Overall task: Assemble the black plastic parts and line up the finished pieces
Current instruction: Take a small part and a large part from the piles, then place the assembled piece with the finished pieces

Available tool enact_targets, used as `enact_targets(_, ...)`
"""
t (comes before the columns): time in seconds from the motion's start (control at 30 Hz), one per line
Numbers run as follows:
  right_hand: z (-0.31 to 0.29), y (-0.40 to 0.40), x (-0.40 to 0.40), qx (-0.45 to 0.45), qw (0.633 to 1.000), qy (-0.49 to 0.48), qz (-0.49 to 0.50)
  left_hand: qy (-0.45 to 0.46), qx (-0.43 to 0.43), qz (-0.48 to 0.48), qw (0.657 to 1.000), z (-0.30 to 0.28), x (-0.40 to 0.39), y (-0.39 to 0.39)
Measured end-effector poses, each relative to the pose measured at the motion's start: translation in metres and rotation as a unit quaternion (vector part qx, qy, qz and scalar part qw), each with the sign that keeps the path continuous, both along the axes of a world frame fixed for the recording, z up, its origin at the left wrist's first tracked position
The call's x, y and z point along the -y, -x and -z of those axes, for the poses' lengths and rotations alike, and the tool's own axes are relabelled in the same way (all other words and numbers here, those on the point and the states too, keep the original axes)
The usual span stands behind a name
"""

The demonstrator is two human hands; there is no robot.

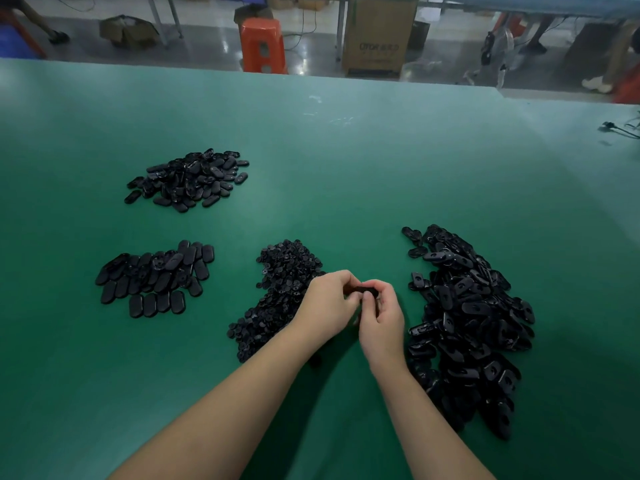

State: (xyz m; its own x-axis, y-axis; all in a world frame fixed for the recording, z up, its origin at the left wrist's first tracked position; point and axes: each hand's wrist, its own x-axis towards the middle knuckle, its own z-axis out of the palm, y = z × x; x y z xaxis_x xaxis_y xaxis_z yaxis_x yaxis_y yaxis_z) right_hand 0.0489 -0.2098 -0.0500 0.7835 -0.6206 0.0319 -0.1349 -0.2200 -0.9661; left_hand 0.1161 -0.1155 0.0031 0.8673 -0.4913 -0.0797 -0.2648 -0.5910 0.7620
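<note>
My left hand [327, 303] and my right hand [381, 313] meet above the green table [346, 168], and together they pinch one small black plastic part [363, 290] between the fingertips. A heap of small round black pieces [277, 292] lies just left of my hands. A large heap of black oval shells [464, 323] lies to the right. Near left, black oval pieces [156, 277] are laid in rough rows. Farther back on the left sits another loose pile of oval pieces [188, 180].
Beyond the table's far edge stand an orange plastic stool [263, 45], a tall cardboard box [379, 34] and other boxes on the floor. Cables [620, 128] lie at the table's right edge. People's legs show in the background.
</note>
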Motion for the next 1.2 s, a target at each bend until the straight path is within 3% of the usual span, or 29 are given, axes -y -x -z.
enact_targets(0.1, 0.000, -0.001, -0.001, -0.004, 1.000, -0.019, 0.004, -0.075, 0.102, 0.067, 0.990, 0.002, -0.002, -0.002)
enact_targets(0.23, 0.001, 0.000, -0.002, -0.007, 1.000, -0.007, 0.008, -0.188, 0.241, 0.112, 0.945, 0.008, -0.008, 0.001)
enact_targets(0.37, -0.001, -0.001, -0.002, 0.002, 0.999, -0.039, 0.004, -0.161, 0.315, 0.079, 0.932, 0.011, -0.021, -0.001)
enact_targets(0.47, -0.002, 0.000, -0.002, 0.009, 0.998, -0.054, -0.007, -0.107, 0.289, 0.015, 0.951, 0.010, -0.045, -0.010)
enact_targets(0.6, -0.001, 0.001, -0.004, -0.013, 0.999, -0.027, -0.020, -0.110, 0.249, -0.115, 0.955, 0.012, -0.100, -0.034)
enact_targets(0.93, -0.004, 0.002, -0.007, -0.028, 0.999, -0.019, -0.013, -0.148, 0.151, -0.399, 0.892, 0.024, -0.231, -0.063)
enact_targets(1.07, -0.005, 0.001, -0.008, -0.032, 0.999, -0.012, -0.010, -0.140, 0.140, -0.391, 0.899, 0.025, -0.232, -0.064)
enact_targets(1.2, -0.005, 0.001, -0.008, -0.045, 0.999, -0.002, -0.008, -0.094, 0.189, -0.270, 0.939, 0.025, -0.196, -0.053)
